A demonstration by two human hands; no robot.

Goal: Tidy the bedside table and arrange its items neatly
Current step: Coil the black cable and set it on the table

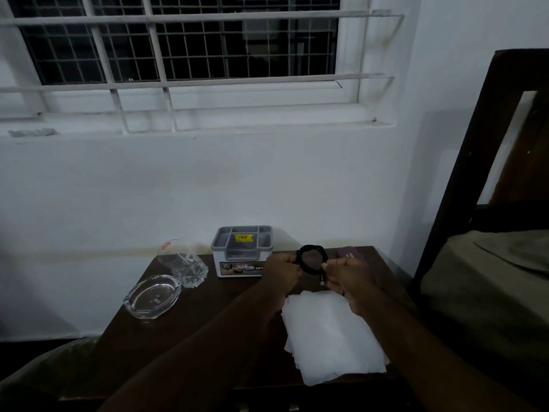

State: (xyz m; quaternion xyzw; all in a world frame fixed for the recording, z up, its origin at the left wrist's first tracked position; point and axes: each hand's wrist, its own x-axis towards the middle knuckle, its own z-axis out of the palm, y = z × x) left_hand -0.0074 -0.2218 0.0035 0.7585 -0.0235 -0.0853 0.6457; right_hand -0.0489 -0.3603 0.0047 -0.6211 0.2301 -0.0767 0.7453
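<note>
Above the dark wooden bedside table (166,346), both my hands hold a black cable (309,250) coiled into a small loop. My left hand (282,270) grips the loop's left side and my right hand (349,276) pinches its right side, with the plug end hanging below. A stack of white paper sheets (329,334) lies under my right forearm. A grey-lidded white organiser box (242,248) stands at the back by the wall. A maroon booklet (352,253) lies behind my right hand, partly hidden.
A clear glass oval dish (151,297) sits at the table's left edge, with a clear glass tumbler (181,264) tilted behind it. A bed with a dark wooden headboard (475,173) stands close on the right. White wall and barred window lie behind.
</note>
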